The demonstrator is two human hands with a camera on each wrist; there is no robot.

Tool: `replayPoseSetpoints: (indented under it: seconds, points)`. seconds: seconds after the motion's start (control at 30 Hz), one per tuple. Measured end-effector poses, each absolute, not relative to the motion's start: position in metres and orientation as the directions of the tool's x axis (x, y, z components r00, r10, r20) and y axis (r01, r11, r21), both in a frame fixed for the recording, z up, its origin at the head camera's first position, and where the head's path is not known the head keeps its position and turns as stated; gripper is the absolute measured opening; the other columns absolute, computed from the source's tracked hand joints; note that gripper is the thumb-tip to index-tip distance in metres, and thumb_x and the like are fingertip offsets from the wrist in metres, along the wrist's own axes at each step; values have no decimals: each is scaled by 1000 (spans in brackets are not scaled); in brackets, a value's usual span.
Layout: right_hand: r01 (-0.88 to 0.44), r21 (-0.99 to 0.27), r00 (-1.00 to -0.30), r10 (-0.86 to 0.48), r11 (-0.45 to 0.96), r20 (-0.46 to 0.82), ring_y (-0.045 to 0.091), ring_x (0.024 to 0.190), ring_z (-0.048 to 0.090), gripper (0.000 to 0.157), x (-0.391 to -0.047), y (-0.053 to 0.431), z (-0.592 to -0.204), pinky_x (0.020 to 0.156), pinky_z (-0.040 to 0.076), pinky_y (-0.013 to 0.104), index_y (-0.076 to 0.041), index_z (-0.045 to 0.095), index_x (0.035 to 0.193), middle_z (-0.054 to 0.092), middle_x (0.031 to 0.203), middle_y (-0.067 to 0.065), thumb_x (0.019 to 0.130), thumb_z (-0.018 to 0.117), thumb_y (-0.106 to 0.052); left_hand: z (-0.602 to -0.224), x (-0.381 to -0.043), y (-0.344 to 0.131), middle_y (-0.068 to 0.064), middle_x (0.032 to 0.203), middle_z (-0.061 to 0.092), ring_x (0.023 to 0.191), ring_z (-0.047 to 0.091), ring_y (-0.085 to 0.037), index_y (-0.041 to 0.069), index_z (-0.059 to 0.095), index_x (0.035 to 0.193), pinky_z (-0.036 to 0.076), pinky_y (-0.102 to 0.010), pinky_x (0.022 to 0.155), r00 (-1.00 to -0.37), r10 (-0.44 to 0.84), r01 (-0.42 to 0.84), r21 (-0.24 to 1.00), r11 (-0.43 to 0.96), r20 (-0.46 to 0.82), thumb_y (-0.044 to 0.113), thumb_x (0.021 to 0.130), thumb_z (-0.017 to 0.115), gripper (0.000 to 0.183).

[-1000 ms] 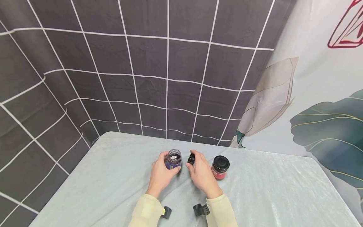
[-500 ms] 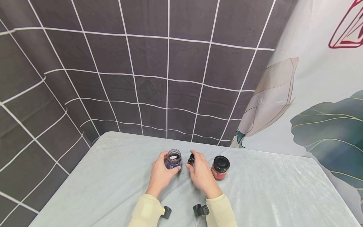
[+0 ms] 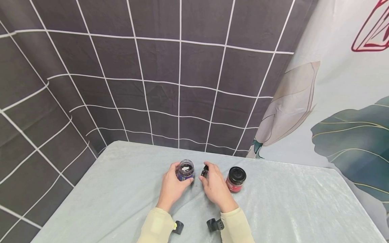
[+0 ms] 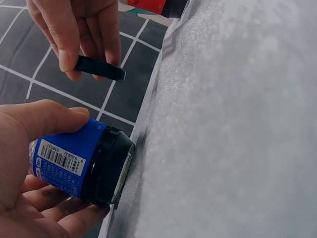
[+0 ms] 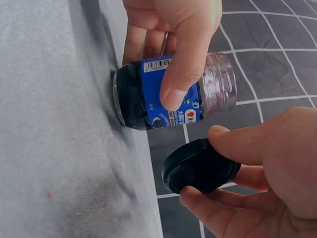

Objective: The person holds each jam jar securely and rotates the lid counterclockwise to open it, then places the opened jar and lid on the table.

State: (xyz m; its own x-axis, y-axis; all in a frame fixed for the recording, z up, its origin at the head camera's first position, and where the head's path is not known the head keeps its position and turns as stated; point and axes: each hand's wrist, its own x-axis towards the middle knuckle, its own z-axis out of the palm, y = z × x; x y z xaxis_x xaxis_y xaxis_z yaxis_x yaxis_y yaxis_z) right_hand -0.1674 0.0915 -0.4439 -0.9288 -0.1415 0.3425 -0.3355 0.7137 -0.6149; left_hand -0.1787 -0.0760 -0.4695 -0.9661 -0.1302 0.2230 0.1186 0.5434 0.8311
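Observation:
My left hand [image 3: 172,184] grips a glass jar [image 5: 171,94] with a blue label and dark contents, thumb on one side and fingers round the other. The jar is uncovered and upright on the cloth, and something white shows inside its mouth in the head view. Just to its right, my right hand [image 3: 216,185] pinches a black lid [image 5: 200,168] by the edge between thumb and fingers. The lid is tilted on its side, apart from the jar, its hollow underside visible in the right wrist view. Beside the right hand stands a second jar [image 3: 235,180], red-labelled with a black lid on.
A pale grey cloth [image 3: 291,202] covers the table. Behind it hangs a dark curtain [image 3: 161,84] with a white grid, and a white leaf-patterned drape [image 3: 337,84] is on the right. Small black devices [image 3: 215,224] are worn at the wrists.
The blue-labelled jar has shifted very slightly left in the left hand. The right hand keeps the lid in nearly the same place, and the red-labelled jar has not moved.

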Motion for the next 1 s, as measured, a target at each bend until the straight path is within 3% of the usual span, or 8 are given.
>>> replayPoseSetpoints:
  seconds: [0.5,0.73,1.0]
  points:
    - [-330,-624,-934,-149,708,324,38,103,64,47,-168,91,-445,92,51,53,9,50,133,60,120,26,91,70,-3,-470,-179,-76,-13,117,70,109,67,-30,4,58,127,51,-47,95,-965,-129,122,831,542,226,22,73,89,65]
    - [-326,-626,-936,-152,708,316,43,113,61,50,-168,91,-445,98,48,55,9,48,135,58,127,28,92,69,-4,-470,-179,-76,-14,117,70,108,67,-31,3,58,127,51,-47,95,-964,-128,130,830,543,235,20,72,89,65]
    - [-327,-614,-936,-157,718,315,39,106,63,47,-169,92,-447,94,49,53,12,51,132,60,119,26,91,70,-4,-472,-180,-76,-13,116,70,108,68,-30,4,58,126,52,-47,94,-961,-126,139,827,545,245,20,72,89,64]
